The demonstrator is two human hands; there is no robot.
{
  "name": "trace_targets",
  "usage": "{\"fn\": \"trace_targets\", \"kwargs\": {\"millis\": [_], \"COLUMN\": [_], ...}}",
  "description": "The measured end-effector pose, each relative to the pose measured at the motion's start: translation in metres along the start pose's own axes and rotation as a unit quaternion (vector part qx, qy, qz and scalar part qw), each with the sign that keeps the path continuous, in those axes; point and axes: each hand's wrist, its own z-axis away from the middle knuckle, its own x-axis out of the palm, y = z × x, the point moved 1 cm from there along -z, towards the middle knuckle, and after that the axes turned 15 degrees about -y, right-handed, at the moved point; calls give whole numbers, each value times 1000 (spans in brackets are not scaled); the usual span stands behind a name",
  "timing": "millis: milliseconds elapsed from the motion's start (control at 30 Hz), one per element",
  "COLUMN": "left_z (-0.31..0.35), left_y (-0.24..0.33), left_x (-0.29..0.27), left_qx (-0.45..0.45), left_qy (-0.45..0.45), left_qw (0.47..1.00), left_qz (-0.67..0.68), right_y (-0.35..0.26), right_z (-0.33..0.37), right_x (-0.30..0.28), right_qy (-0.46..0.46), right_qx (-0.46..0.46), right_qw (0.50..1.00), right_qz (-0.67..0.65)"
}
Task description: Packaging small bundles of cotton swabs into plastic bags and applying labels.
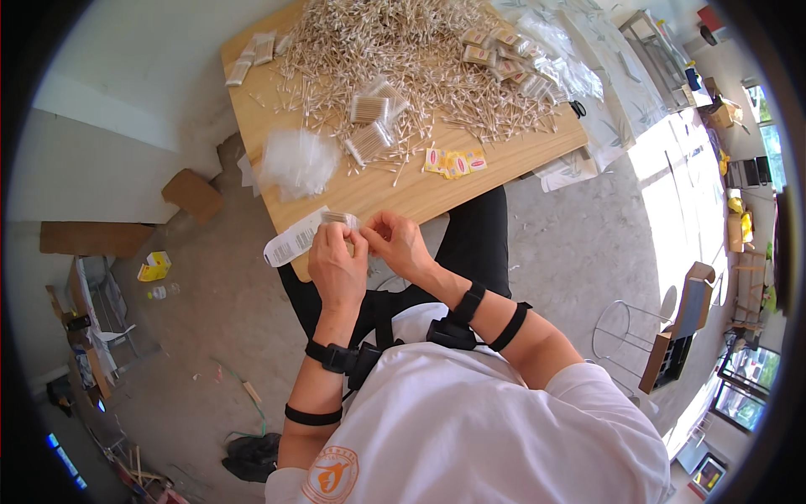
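Close to the table's near-left corner, my left hand [336, 260] is closed on a small clear bag of cotton swabs [339, 217]. My right hand [401, 245] pinches at the bag's right edge, its fingertips close to those of the left. Beside the left hand, a white printed strip [294, 240] lies at the table edge. Farther in is a stack of empty clear plastic bags [300, 161]. Filled swab bags [369, 141] rest against a large heap of loose cotton swabs [378, 50]. Several yellow-and-white cards [456, 163] lie to the right.
The wooden table [504, 155] has its near edge just before my lap. At its far right are packed swab bags with labels [504, 55] and loose plastic film [571, 71]. A wire stool [617, 332] and an open cardboard box [684, 328] stand on the floor at right.
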Motion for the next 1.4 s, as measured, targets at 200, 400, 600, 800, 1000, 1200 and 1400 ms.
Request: {"fn": "trace_targets", "kwargs": {"millis": [200,400,600,800,1000,1200,1400], "left_z": [-19,-19,-22,-25,-33,-31,-31], "left_y": [-33,-28,-38,-48,-49,-51,-56], "left_x": [50,82,79,77,67,66,67], "left_qx": [-23,-83,-8,-17,-19,-33,-36], "left_qy": [-20,-13,-27,-63,-97,-112,-120], "left_qw": [993,991,990,997,993,990,989], "left_qz": [-115,-100,-135,-45,63,83,78], "right_y": [65,83,44,37,46,29,25], "right_z": [-38,-43,-26,-57,-72,-54,1], "right_x": [2,-7,-58,-150,-171,-160,-112], "right_qy": [12,52,236,296,211,239,247], "right_qx": [15,33,-8,68,127,44,165], "right_qw": [962,984,949,885,886,945,954], "right_qz": [-273,-165,210,352,393,220,-31]}}
